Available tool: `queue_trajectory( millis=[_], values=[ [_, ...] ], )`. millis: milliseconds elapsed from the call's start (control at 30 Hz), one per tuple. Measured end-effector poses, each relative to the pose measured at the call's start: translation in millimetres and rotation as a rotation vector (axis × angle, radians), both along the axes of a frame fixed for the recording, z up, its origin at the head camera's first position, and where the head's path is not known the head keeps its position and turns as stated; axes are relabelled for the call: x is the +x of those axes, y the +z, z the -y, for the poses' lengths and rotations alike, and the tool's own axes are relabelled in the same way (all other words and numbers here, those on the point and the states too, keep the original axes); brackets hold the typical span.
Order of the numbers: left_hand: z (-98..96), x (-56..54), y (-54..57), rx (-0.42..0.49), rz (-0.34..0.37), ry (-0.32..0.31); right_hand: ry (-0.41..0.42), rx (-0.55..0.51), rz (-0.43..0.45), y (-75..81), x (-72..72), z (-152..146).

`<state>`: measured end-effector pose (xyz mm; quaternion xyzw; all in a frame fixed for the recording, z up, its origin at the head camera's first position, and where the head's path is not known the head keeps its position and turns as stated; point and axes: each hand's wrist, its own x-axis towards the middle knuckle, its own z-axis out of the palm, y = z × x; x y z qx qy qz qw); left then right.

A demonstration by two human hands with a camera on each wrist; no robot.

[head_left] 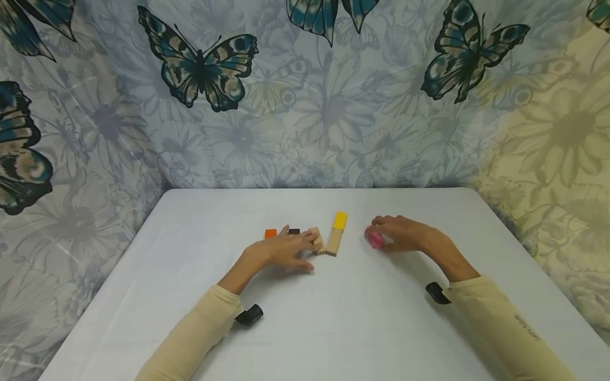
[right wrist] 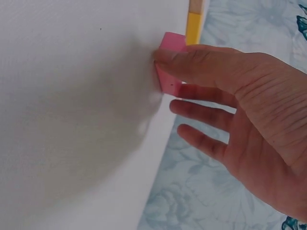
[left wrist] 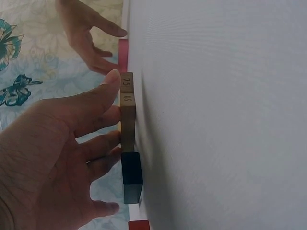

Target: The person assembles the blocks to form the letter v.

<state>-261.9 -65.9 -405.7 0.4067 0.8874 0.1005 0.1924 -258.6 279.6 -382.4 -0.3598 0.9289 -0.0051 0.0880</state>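
Note:
My left hand [head_left: 283, 250] lies low over a row of small blocks, fingers spread and fairly straight. Its fingertips touch a natural wooden block [head_left: 318, 244]; the thumb stands apart toward the near side. Beside that block, a second wooden block [head_left: 334, 243] lies aslant, with a yellow block [head_left: 340, 220] at its far end. Numbers are stamped on the wooden ends [left wrist: 127, 98] in the left wrist view. Behind the left hand a black block [head_left: 294, 231] and an orange block [head_left: 270, 233] show partly. My right hand [head_left: 407, 234] pinches a pink block [right wrist: 171, 82] between thumb and fingers, at the table surface.
The white table [head_left: 352, 323] has its far edge against a floral wall covering [head_left: 329, 116] with butterfly prints. Black wrist cameras [head_left: 249, 315] hang under both beige sleeves [head_left: 200, 333]. Bare table lies between the pink block and the yellow one.

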Motion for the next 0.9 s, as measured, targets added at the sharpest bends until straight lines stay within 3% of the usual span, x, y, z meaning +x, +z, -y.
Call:
queue_trajectory(
  millis=[500,900],
  values=[
    [0.2,0.1,1.1,-0.009,-0.021,0.003,0.003,-0.039,-0.023,-4.1,-2.9,-0.4],
    [1.3,-1.5,-1.1,0.008,-0.006,-0.010,-0.058,-0.067,0.044,-3.3,-5.2,-2.6]
  ],
)
